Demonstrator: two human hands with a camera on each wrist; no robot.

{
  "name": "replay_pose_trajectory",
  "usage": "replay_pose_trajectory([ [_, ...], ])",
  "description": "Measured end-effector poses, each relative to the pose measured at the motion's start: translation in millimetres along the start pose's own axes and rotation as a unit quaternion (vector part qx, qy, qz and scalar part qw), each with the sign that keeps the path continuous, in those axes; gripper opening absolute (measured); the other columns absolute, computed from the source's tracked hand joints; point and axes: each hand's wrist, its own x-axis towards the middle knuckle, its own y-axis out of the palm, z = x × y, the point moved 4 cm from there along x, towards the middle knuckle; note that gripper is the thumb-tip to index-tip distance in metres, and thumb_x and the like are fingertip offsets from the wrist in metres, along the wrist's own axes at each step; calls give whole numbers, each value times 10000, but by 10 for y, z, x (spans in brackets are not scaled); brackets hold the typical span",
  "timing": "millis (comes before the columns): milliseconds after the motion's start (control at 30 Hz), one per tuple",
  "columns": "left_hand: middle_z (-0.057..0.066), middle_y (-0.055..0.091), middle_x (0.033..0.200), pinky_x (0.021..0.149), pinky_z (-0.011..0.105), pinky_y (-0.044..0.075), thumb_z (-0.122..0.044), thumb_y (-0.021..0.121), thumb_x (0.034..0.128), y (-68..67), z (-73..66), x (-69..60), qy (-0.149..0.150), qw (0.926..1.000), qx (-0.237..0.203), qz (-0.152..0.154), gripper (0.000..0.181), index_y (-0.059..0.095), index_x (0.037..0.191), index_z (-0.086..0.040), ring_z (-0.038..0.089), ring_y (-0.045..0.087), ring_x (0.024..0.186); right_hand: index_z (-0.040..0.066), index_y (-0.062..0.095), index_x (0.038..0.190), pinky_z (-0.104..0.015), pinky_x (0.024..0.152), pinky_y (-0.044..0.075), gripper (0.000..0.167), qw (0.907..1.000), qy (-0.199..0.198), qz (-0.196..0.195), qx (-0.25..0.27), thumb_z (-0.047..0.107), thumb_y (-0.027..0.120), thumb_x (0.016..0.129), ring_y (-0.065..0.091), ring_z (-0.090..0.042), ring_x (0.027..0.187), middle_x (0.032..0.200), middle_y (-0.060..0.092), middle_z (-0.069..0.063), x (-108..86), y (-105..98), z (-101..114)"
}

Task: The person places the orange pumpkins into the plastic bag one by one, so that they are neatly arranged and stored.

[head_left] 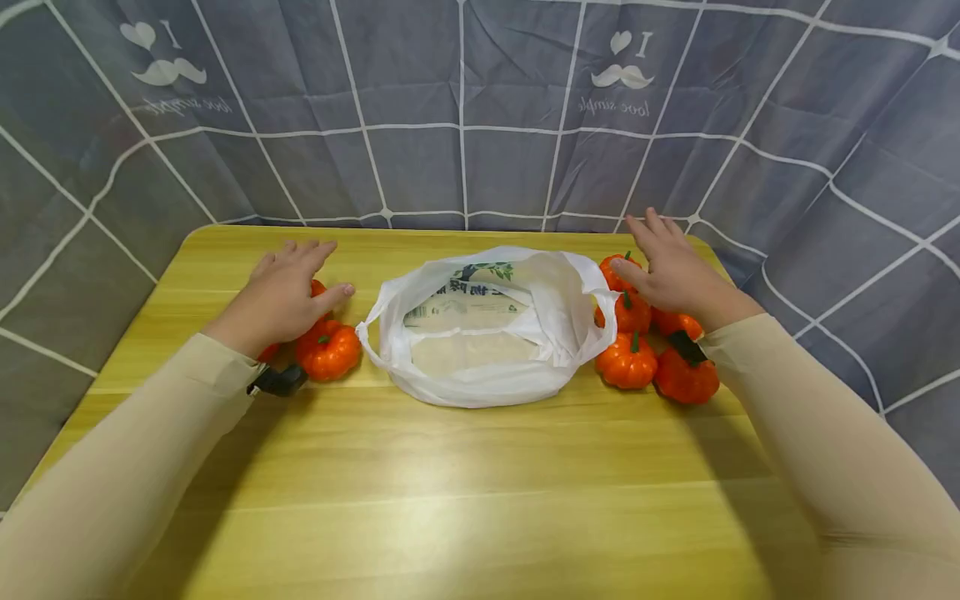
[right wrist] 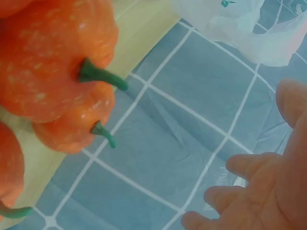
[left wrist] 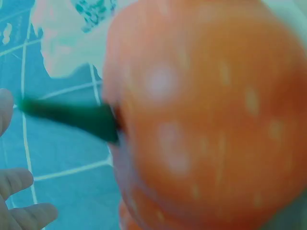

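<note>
A white plastic bag (head_left: 480, 392) stands wide open at the middle of the table, its handles spread to left and right. To its left my left hand (head_left: 281, 292) hovers over small orange pumpkins (head_left: 328, 352), fingers extended and holding nothing; it partly hides them. One pumpkin (left wrist: 206, 115) with a green stem fills much of the left wrist view, blurred. On the bag's other side my right hand (head_left: 671, 271) is held above several more pumpkins (head_left: 627, 362), fingers spread. In the right wrist view these pumpkins (right wrist: 53, 62) lie apart from the fingertips (right wrist: 240, 165).
The wooden table (head_left: 420, 500) has a rounded back edge. A grey curtain (head_left: 420, 175) with white grid lines hangs behind it and along the sides. Dark straps or wrist devices (head_left: 279, 381) sit at both cuffs.
</note>
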Motion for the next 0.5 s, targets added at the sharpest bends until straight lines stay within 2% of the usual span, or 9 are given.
replay_pose_trajectory([
  [100, 278, 222, 1716, 1266, 705, 105, -618, 516, 1043, 34, -95, -82, -13, 9994, -312, 126, 902, 182, 1690, -85, 546, 137, 1581, 55, 31, 1693, -741, 1247, -3, 891, 10000, 56, 22, 68, 583, 417, 1088, -137, -550, 1583, 1734, -182, -232, -29, 14, -51],
  [200, 263, 402, 1636, 1203, 691, 308, -631, 520, 1037, 86, -196, -175, -112, 9985, -468, 250, 910, 183, 1692, -96, 485, 420, 1474, 57, 29, 1693, -744, 1245, -7, 898, 9999, 107, 20, 72, 586, 426, 1085, -144, -556, 1579, 1732, -180, -239, -45, 25, -105],
  [267, 252, 463, 1599, 1137, 686, 400, -652, 506, 1034, 134, -263, -225, -178, 9986, -384, 320, 921, 190, 1689, -89, 464, 521, 1391, 65, 25, 1694, -744, 1245, -3, 901, 9999, 130, 22, 41, 586, 433, 1084, -142, -560, 1577, 1731, -173, -247, -56, 29, -140],
  [333, 251, 522, 1551, 1079, 677, 453, -654, 508, 1033, 185, -323, -262, -237, 9986, -275, 394, 918, 207, 1684, -82, 453, 589, 1317, 61, 25, 1694, -743, 1247, 2, 898, 9999, 136, 17, 1, 573, 443, 1086, -139, -566, 1574, 1729, -172, -255, -65, 28, -170],
  [500, 238, 565, 1524, 1055, 665, 484, -622, 548, 1028, 282, -423, -325, -253, 9982, -20, 542, 896, 265, 1664, -59, 440, 622, 1300, 44, 24, 1690, -744, 1246, -2, 901, 9999, 154, -18, 17, 565, 447, 1088, -150, -568, 1570, 1727, -179, -257, -85, 21, -224],
])
